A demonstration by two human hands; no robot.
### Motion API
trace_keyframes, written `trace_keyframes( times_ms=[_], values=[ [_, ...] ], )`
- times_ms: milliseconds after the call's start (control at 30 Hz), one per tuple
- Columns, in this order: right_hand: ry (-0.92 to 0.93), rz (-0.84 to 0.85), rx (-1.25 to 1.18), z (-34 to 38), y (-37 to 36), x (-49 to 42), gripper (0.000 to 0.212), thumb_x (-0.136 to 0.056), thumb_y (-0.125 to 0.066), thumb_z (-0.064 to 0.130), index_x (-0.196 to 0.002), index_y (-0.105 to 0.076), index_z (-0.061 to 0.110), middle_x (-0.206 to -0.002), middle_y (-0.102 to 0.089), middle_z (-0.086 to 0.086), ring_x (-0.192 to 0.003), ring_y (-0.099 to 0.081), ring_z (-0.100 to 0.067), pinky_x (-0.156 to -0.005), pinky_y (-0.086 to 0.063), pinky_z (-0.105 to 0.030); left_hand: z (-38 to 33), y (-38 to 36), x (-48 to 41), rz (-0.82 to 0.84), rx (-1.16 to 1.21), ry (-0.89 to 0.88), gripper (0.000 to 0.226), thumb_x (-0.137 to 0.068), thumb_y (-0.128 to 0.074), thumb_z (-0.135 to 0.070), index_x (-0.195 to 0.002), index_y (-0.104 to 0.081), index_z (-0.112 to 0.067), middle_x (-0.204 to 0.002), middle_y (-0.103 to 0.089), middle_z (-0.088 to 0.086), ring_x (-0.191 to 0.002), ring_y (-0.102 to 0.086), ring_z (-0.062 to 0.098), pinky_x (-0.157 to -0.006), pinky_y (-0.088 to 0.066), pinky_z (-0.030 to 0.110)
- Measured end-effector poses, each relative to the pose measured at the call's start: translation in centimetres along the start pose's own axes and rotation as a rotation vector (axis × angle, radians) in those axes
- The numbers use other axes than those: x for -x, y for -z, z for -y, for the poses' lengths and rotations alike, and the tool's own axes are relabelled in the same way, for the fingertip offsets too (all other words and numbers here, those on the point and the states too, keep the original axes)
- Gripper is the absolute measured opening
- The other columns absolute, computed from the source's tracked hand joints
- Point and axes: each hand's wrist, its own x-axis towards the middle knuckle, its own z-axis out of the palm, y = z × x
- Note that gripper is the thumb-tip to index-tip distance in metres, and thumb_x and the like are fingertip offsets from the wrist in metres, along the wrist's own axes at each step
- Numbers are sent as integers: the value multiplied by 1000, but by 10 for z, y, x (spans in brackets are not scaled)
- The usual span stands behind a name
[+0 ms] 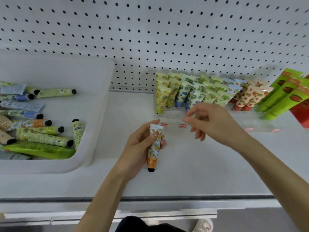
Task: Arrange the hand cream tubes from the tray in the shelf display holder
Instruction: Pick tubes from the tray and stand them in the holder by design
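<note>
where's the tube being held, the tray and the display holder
held tube (153,149): head view, middle of its printed body
tray (96,106): head view, bare right wall
display holder (172,118): head view, clear front wall

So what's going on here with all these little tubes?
A person is stocking a shop shelf with hand cream. Their left hand grips an orange-patterned tube, with its black cap pointing back toward them. The right hand is empty, with relaxed fingers, and hovers just in front of the clear display holder. Rows of standing tubes already fill the holder. More loose tubes lie in the white tray on the left.
</note>
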Motion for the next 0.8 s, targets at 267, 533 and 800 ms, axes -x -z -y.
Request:
trace_keyframes(
  times_ms=[267, 533, 800],
  values=[
    [-130, 46, -338, -38, -18, 55, 9, -82, -71, 20, -87, -70, 13, -58, -65, -9, -43, -56, -15, -42, -45, -24, -1, -69, -11, 99, 48, -71, 24, -82, -57, -12, -105, -62, -4, -105, -68, 11, -106, -65, 25, -89, -54, 33],
    [-52, -79, -419, -52, -2, 63, 7, -81, -72, 18, -78, -67, 21, -51, -60, 1, -38, -48, -12, -37, -35, -19, 7, -111, -17, 124, -71, -98, 19, -88, -54, -8, -105, -63, -9, -109, -69, 5, -99, -65, 14, -85, -54, 32],
    [-67, -193, -300, -88, 38, 58, 25, -87, -65, 18, -66, -62, 5, -52, -63, -9, -39, -54, -18, -44, -45, -25, 18, -76, -24, -286, -603, -465, 24, -95, -55, -10, -119, -58, -14, -115, -64, -5, -106, -59, -1, -88, -49, 18]
  ],
)
